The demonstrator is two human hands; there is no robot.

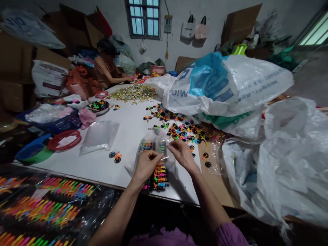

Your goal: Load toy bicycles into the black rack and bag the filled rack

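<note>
A clear plastic bag [172,164] lies at the table's front edge, with rows of small colourful toy bikes [161,177] in or under it. My left hand [146,165] pinches the bag's film between thumb and fingers on the left side. On the right, my right hand [182,154] has its thumb and fingers closed on the same film, near the bag's upper part. Both hands are close together above the bikes. Beyond them spreads a loose heap of toy bikes [179,131] with black wheels.
A stack of flat clear bags [99,136] lies left, near a red tray [64,140] and a blue basket [60,123]. Large white sacks [246,85] crowd the right. Bundled bikes [46,212] sit lower left. Another person [109,66] works at the far end.
</note>
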